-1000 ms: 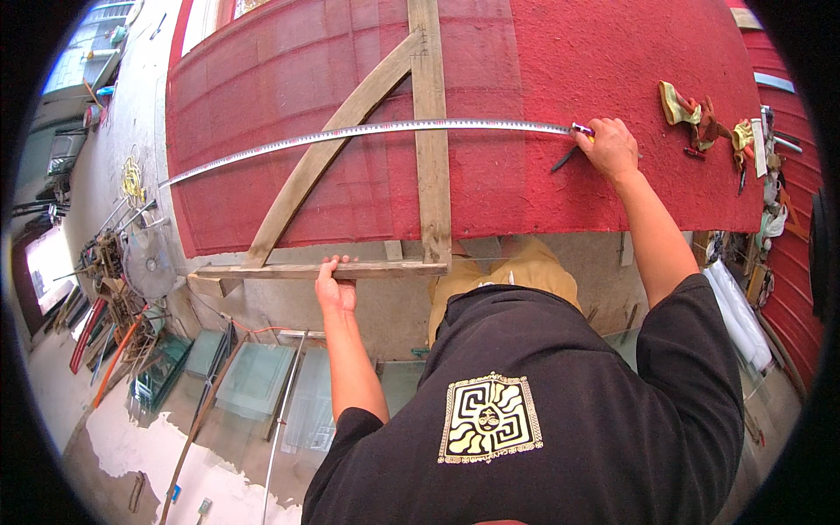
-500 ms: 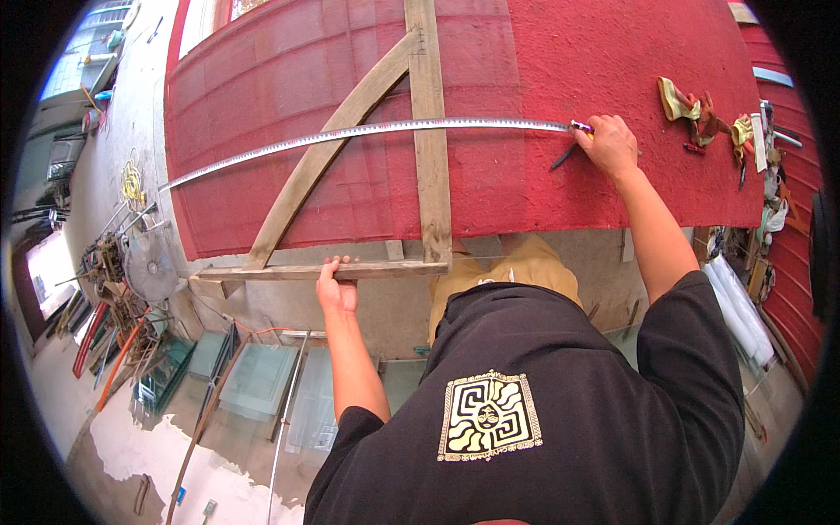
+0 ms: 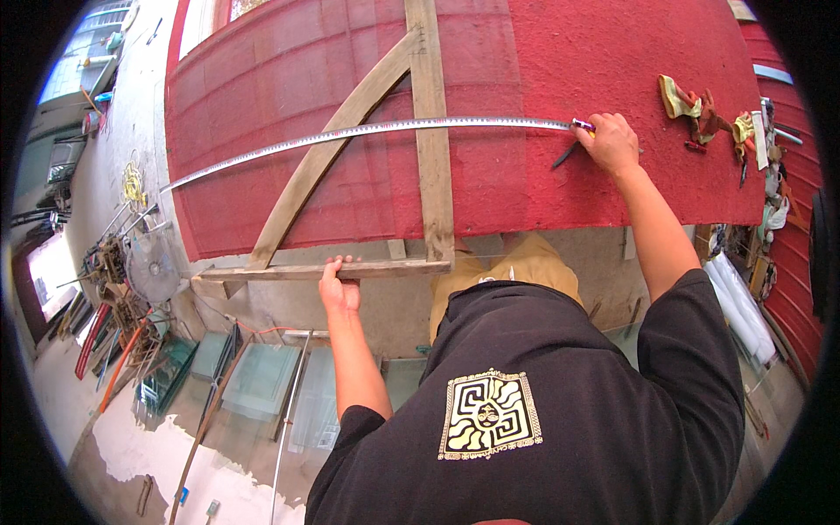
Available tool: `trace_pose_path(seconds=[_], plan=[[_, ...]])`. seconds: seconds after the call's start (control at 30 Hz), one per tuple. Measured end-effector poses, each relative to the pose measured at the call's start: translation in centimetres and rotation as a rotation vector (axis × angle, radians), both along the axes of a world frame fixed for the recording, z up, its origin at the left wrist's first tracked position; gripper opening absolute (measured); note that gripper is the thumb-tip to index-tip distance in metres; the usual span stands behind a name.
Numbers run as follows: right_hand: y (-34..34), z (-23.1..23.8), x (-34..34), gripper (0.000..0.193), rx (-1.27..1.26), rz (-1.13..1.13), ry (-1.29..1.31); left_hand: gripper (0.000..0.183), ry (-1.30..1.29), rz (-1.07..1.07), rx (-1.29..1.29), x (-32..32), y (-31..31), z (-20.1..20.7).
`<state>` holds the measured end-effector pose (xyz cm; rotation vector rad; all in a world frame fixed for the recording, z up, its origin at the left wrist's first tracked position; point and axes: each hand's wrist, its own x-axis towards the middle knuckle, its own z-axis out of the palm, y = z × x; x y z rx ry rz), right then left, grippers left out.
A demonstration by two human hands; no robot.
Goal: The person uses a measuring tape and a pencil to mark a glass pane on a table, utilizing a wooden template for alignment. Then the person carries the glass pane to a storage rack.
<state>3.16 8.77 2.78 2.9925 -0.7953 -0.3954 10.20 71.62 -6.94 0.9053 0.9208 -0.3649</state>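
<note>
The right hand (image 3: 610, 143) clamps its grip on the right end of a tape measure (image 3: 385, 129) stretching left across the red counter (image 3: 604, 66) over a wooden frame (image 3: 433, 179); the left hand (image 3: 341, 286) clasps the frame's near edge.

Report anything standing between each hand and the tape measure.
Nothing visible separates the right hand from the end of the tape measure it grips. Between the left hand and the tape measure lie the lower wooden rail, held by that hand, and part of the red surface.

Rough tabletop (image 3: 604, 66) (matt), wooden frame (image 3: 431, 175), glossy tape (image 3: 376, 129)
</note>
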Motion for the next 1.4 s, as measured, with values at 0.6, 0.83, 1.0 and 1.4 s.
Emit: trace_pose_path(seconds=[0.6, 0.83, 1.0, 1.4], plan=[[-1.3, -0.5, 0.4, 0.046, 0.092, 0.144, -0.010, 0.029, 0.137, -0.186, 0.338, 2.1, 1.2, 5.8], [2.7, 2.8, 0.3, 0.050, 0.445, 0.027, 0.012, 0.026, 0.069, -0.298, 0.343, 0.9, 3.3, 7.2], [4.9, 3.4, -1.9, 0.049, 0.476, -0.013, -0.003, 0.029, 0.013, -0.332, 0.211, 0.4, 4.9, 5.8], [4.2, 4.2, -7.3, 0.069, 0.364, -0.434, -0.186, 0.063, -0.071, -0.058, 0.693, -1.1, 3.4, 9.1]])
